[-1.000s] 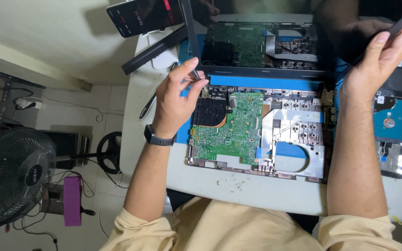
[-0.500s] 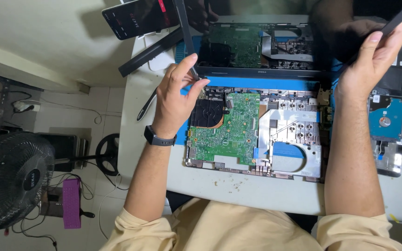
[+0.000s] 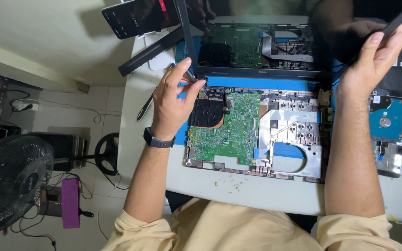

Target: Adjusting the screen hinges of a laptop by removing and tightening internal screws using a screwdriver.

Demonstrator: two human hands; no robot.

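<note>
Lying open on the white counter (image 3: 238, 190), the laptop base (image 3: 257, 135) shows its green board. Left hand (image 3: 175, 100) pinches a small tool at the screen's lower left corner; right hand (image 3: 368, 65) holds the screen frame (image 3: 398, 21). Bare counter runs along the near edge.

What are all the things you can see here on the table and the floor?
Opened laptop base with green circuit board: one, silver and green, table centre.
Black laptop screen: one, standing open behind the base, held at both sides.
Black round cooling fan: one, on the board's left.
Blue hard drive: one, table right.
Black phone: one, top left.
White table: one, under everything.
Black floor fan: one, floor left.
Purple box: one, floor.
Black wristwatch: one, left wrist.
Left hand: pinching the screen's lower left corner.
Right hand: gripping the screen's right edge.
</note>
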